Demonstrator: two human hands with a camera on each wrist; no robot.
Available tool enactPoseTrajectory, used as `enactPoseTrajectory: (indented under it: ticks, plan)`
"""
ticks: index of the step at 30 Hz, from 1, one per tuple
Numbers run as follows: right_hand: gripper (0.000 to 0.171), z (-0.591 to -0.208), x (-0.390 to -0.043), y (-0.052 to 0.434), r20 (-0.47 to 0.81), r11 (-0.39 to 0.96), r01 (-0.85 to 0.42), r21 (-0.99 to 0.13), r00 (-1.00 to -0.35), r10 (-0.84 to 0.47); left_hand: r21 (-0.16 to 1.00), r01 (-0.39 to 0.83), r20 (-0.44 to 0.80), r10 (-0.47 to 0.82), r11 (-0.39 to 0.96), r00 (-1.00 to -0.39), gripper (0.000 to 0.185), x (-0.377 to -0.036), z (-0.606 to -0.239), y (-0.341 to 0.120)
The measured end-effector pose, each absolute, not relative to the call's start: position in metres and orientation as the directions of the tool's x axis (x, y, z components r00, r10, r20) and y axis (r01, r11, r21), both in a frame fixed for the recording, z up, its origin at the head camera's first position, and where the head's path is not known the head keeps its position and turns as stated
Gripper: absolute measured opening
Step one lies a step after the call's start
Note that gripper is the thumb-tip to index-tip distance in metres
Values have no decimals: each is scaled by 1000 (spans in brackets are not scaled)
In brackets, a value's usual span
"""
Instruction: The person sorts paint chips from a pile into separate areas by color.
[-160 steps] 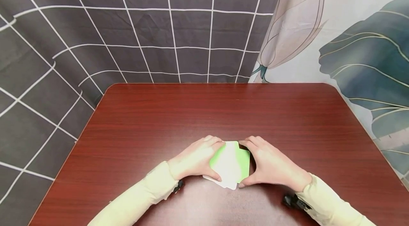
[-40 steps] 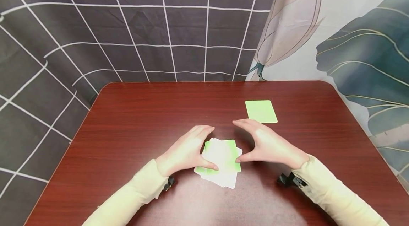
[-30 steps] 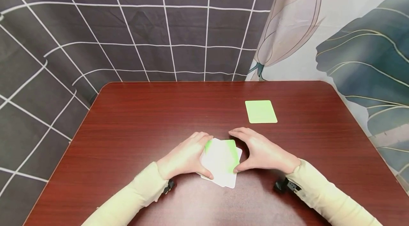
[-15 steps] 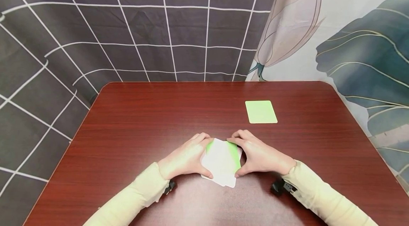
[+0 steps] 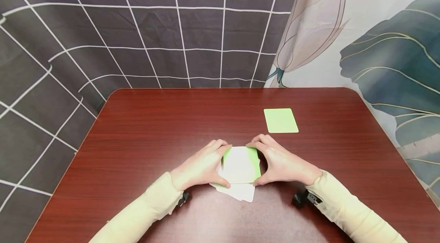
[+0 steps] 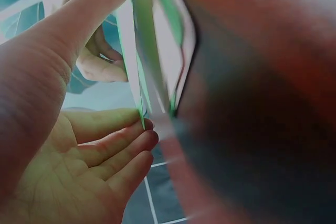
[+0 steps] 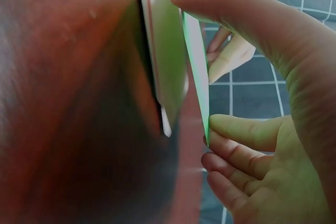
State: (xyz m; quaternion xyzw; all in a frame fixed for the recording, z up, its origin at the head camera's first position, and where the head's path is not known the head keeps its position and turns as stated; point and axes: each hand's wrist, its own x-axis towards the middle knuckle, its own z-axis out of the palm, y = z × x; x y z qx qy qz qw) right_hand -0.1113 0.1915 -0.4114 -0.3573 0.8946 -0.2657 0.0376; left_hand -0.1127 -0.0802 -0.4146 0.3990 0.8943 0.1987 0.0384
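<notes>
Both hands hold one square green-edged card [image 5: 240,164] a little above a loose stack of similar cards [image 5: 243,193] near the table's front. My left hand [image 5: 203,166] grips its left side, thumb at the near corner and fingertips at the far one. My right hand [image 5: 285,164] grips the right side the same way. Glare whitens the card's middle, so any print there cannot be read. In the right wrist view a gap separates the held card [image 7: 198,66] from the stack [image 7: 169,56]. The left wrist view has the held card [image 6: 130,59] edge-on.
A single light green card [image 5: 281,120] lies flat farther back, right of centre, on the reddish-brown table [image 5: 165,120]. Behind the table hang a dark grid-patterned curtain [image 5: 203,29] and a floral curtain [image 5: 323,44].
The top card has come up off the stack between both hands and moved slightly away from the body. Earlier, a green card came to lie at the back right.
</notes>
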Motion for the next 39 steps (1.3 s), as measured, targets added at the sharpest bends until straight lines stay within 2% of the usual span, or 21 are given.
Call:
enactPoseTrajectory:
  ticks: [6,16,27,39]
  plan:
    - [92,-400,-120,201,146,604,-619,-502,-749,-646,366,706,99,729,606,-677,101,-125,-403,-68]
    - [96,-380,-142,227,112,684,-549,-481,-812,-573,340,733,135,740,590,-659,104,-157,-389,-40]
    - [99,-351,-170,257,145,744,-534,-401,-839,-525,273,746,179,730,607,-659,106,-198,-371,-2]
    - [95,-331,-203,286,52,819,-434,-375,-892,-449,244,737,151,726,631,-671,103,-238,-358,42]
